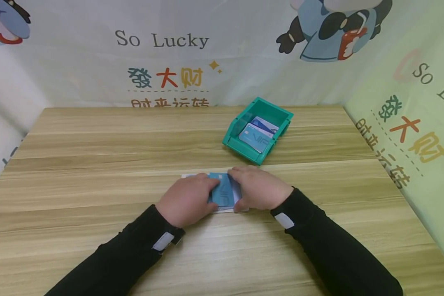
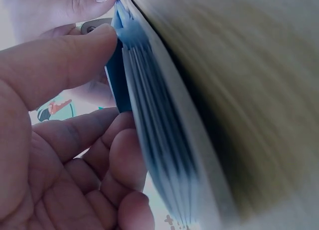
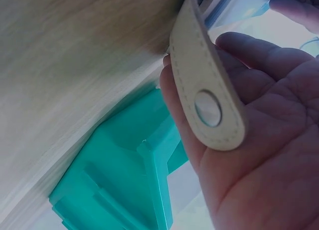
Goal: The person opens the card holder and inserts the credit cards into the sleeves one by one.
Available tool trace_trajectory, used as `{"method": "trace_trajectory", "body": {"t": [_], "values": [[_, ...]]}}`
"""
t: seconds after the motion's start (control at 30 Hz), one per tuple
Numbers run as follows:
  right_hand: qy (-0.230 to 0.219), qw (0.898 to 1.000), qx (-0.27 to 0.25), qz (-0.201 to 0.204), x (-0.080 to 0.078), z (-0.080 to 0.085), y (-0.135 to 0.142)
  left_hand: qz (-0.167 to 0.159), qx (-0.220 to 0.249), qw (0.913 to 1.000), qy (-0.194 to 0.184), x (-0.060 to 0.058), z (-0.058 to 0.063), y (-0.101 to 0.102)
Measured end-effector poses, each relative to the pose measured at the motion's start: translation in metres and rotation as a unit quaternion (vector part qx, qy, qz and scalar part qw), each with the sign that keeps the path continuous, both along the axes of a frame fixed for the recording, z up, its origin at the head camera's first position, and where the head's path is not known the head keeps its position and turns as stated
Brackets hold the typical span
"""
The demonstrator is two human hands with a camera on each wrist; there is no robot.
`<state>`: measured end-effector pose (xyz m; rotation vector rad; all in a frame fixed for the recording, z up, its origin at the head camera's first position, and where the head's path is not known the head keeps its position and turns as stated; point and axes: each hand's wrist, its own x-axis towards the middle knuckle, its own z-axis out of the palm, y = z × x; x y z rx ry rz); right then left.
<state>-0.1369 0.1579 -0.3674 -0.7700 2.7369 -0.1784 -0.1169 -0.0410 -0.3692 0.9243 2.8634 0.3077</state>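
A light blue VIP card lies upright over an opened card holder with a pale edge. My left hand pinches the card's left side, thumb near its lower corner and a finger near the top. In the left wrist view, its curled fingers rest against a stack of clear sleeve pages. My right hand grips the holder's right side, fingers at the upper edge and thumb at the lower. A cream strap with a metal snap hangs across that palm in the right wrist view.
Behind my right hand, a green bin stands at an angle on the wooden table. Another blue VIP card and a purple-blue card lie inside it. Printed cloth hangs behind the table and along its sides.
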Motion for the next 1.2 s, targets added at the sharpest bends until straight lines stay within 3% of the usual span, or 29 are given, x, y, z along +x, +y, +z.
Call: {"method": "trace_trajectory", "body": {"t": [0.2,0.63,1.0,1.2], "values": [[0.002,1.000,-0.014,0.002,-0.0007,-0.0003,0.0016,-0.007,-0.016,0.9999,0.002,-0.0007,-0.0004,0.0066],[0.005,0.999,-0.040,0.007,-0.0040,-0.0034,0.0031,-0.040,-0.037,0.9969,0.056,-0.0011,-0.0038,0.0085],[0.016,1.000,-0.026,0.002,-0.0052,-0.0038,0.0020,-0.029,-0.047,0.9958,0.073,-0.0017,-0.0029,0.0068],[0.026,0.999,-0.020,0.008,-0.0067,-0.0050,0.0023,-0.002,-0.031,0.9983,0.050,-0.0036,0.0009,0.0013]]}}
